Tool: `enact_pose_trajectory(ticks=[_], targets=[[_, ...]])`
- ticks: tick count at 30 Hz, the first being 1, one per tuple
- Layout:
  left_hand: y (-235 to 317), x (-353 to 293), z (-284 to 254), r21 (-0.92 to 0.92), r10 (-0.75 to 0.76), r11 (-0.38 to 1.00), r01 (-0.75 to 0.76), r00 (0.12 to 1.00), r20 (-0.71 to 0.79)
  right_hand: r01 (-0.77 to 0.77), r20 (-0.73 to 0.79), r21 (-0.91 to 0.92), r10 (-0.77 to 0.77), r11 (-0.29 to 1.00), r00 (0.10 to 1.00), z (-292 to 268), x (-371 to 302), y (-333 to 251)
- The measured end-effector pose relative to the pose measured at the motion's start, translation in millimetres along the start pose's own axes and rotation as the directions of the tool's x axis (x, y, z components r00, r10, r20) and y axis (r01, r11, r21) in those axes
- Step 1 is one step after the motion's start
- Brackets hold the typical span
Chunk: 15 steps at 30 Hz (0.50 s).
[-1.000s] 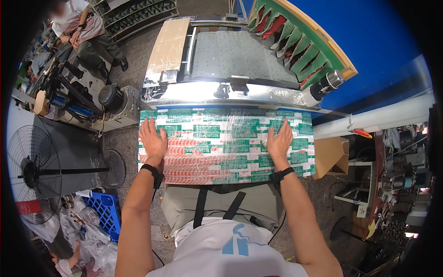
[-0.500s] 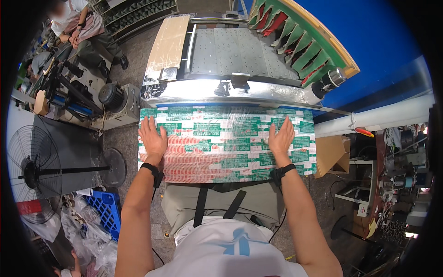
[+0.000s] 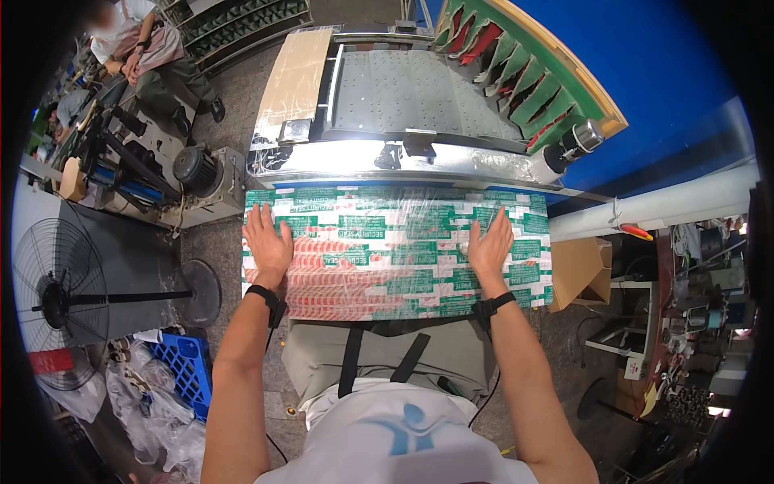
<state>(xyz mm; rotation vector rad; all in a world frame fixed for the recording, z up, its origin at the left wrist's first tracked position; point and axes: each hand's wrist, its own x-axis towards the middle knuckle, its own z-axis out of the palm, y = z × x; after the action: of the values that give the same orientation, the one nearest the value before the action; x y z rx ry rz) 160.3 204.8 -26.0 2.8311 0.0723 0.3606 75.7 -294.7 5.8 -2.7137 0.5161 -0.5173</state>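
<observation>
Before me lies a wide flat board covered in overlapping green, white and red printed tape under a shiny clear layer. My left hand rests palm down on its left part, fingers stretched toward the far edge. On its right part my right hand lies flat in the same way, thumb apart from the fingers. Neither hand grips anything. Just beyond the board's far edge runs a shiny metal bar with a small dark bracket on it.
A grey dotted panel and a tape-covered brown strip lie beyond the bar. A green rack with red and green flaps stands far right. To the left are a fan, a motor, a blue crate and a seated person.
My right hand has shifted very slightly toward me on the board. My left hand stays where it was.
</observation>
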Motion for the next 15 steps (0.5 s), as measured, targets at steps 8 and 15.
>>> enact_pose_trajectory(ticks=[8,15], targets=[[-1,0,2,0.004,0.012,1.000,-0.012,1.000,-0.013,0.037,-0.037,-0.019,-0.037,0.999,0.999,4,2,4],[-3,0,3,0.001,0.018,1.000,-0.018,1.000,-0.024,0.021,-0.022,-0.027,-0.022,0.999,1.000,9,10,7]])
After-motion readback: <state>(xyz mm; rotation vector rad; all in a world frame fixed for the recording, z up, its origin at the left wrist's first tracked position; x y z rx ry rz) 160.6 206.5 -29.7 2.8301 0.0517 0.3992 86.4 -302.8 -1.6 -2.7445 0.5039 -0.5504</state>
